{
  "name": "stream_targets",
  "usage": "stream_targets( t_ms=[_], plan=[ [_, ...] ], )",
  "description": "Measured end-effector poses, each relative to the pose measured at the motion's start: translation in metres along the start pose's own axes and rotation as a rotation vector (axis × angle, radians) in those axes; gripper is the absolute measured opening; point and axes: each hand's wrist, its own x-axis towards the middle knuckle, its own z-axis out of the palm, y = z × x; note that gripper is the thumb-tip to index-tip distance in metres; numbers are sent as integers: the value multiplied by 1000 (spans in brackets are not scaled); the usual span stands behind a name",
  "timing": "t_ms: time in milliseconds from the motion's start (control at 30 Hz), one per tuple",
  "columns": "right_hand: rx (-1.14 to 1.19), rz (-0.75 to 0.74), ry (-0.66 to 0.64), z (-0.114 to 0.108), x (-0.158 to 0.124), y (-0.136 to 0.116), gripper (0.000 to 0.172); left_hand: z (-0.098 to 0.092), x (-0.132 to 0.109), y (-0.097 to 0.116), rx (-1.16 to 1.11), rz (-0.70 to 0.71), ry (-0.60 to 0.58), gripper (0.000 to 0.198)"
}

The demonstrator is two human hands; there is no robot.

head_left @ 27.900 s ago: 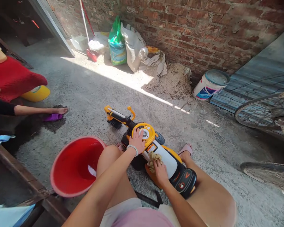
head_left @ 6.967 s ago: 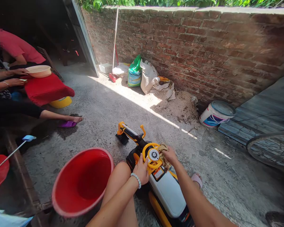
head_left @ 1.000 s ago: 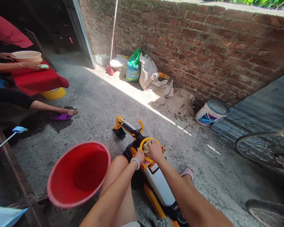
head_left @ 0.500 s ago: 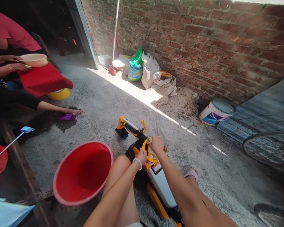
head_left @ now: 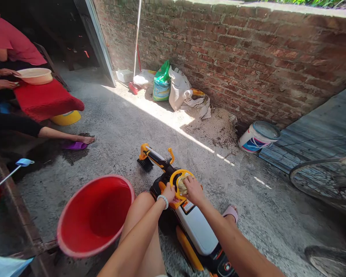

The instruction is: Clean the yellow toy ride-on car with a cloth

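Note:
A yellow, black and white ride-on toy excavator (head_left: 196, 227) stands between my legs on the concrete. My left hand (head_left: 169, 192), with a beaded bracelet at the wrist, is closed around the left side of its yellow steering wheel (head_left: 173, 176). In my right hand (head_left: 193, 190) a crumpled yellowish cloth (head_left: 182, 184) is pressed against the middle of the wheel. My fingers partly cover the cloth and the wheel's right side. The toy's digging arm (head_left: 157, 158) reaches forward and left.
A red tub (head_left: 64, 227) stands left of my knee. Farther left, a person in a red top (head_left: 17, 38) works over a pale basin (head_left: 36, 80). Sacks (head_left: 161, 89) lean along the brick wall (head_left: 213, 54). A paint bucket (head_left: 249, 139) and a bicycle wheel (head_left: 294, 184) are on the right.
My right hand has brought the cloth from the wheel's upper right rim down to its centre. My left hand keeps its grip. The view has shifted slightly.

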Motion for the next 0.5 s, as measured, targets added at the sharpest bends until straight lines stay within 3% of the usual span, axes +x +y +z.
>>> stream_targets(
  t_ms=[267,367,500],
  plan=[
    [225,-70,30,15,-2,42,37,0,5,-3,4,-4,14,21],
    [317,-49,41,9,5,44,36,0,4,-2,7,-9,10,22],
    [300,107,26,-3,23,34,29,2,5,-2,20,-31,14,25]
  ],
)
